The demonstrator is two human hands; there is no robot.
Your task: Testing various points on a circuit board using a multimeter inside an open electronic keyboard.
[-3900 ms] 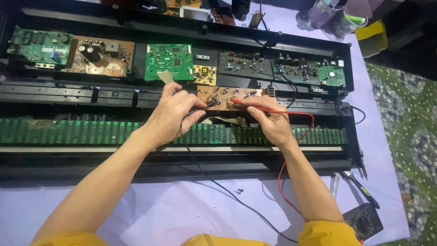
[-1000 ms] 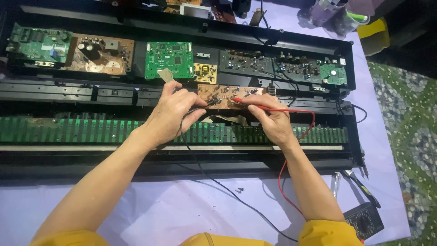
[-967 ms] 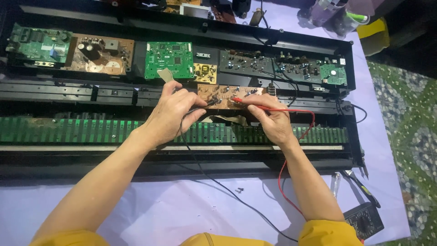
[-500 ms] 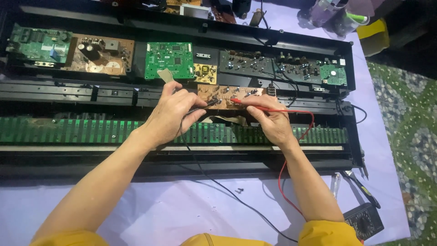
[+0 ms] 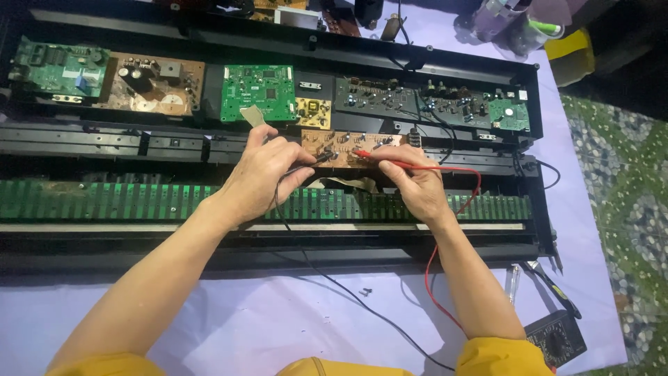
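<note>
An opened electronic keyboard chassis (image 5: pixel 278 237) lies on a pale purple cloth. My left hand (image 5: pixel 261 177) grips a black test probe (image 5: pixel 321 159), its tip on a small brown circuit board (image 5: pixel 348 145). My right hand (image 5: pixel 410 184) holds a red test probe (image 5: pixel 390 160), its tip touching the same board from the right. A black lead (image 5: pixel 327 278) and a red lead (image 5: pixel 435 264) run down toward a dark multimeter (image 5: pixel 557 338) at the lower right.
Several circuit boards line the back of the case, among them a green board (image 5: pixel 257 92), a brown one (image 5: pixel 149 83) and a dark one (image 5: pixel 410 103). A long green contact strip (image 5: pixel 104 200) runs across. Screwdrivers (image 5: pixel 550 285) and small screws (image 5: pixel 365 292) lie on the cloth.
</note>
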